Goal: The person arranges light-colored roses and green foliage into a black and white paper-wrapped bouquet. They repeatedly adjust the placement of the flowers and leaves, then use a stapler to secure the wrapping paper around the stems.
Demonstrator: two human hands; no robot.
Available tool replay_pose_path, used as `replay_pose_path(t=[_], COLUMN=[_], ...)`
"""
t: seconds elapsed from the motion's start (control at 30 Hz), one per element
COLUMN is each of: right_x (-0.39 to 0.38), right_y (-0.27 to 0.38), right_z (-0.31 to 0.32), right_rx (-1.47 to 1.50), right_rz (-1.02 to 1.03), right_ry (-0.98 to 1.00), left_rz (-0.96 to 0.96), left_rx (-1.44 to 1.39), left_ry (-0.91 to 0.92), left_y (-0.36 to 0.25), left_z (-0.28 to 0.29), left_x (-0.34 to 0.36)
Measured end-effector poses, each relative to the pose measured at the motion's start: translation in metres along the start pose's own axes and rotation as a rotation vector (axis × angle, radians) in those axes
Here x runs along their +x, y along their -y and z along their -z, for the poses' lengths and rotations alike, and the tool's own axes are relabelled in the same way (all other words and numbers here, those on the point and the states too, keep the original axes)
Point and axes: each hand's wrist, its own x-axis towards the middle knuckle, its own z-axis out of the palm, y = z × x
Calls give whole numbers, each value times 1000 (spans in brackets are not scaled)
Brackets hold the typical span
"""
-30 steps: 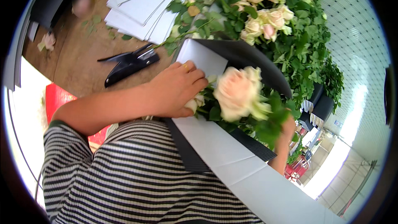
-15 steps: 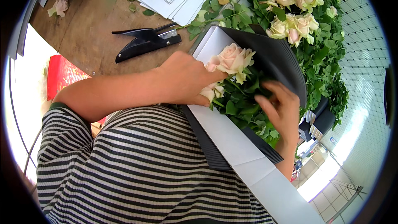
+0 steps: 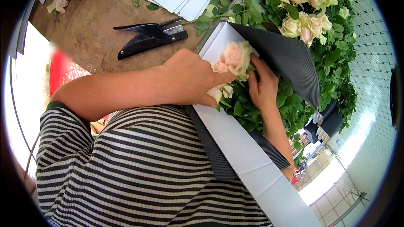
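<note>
On the table (image 3: 90, 33) at far left, a loose rose (image 3: 58, 3); then a black stapler (image 3: 151, 38). Next, the left hand (image 3: 191, 77), forefinger and thumb parted beside the pale pink rose (image 3: 236, 56) inside the black-and-white wrapping (image 3: 280, 54); then the right hand (image 3: 264, 85), fingertips on that rose, grips impossible to tell. Rightmost, heaped leafy roses (image 3: 309, 25).

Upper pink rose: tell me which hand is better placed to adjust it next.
Probably the right hand: it curls close at the right side of the rose, while the left hand reaches over beside the lower blooms.
</note>
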Motion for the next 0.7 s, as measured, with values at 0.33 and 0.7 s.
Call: replay_pose_path(t=[0.33, 0.7], right_x=[-7, 35], right_y=[9, -58], right_z=[5, 197], right_rx=[-159, 366], right_rz=[50, -203], right_ry=[95, -718], left_rz=[-312, -141], left_rx=[118, 46], left_ry=[-216, -1], left_y=[2, -8], left_z=[3, 18], left_x=[13, 13])
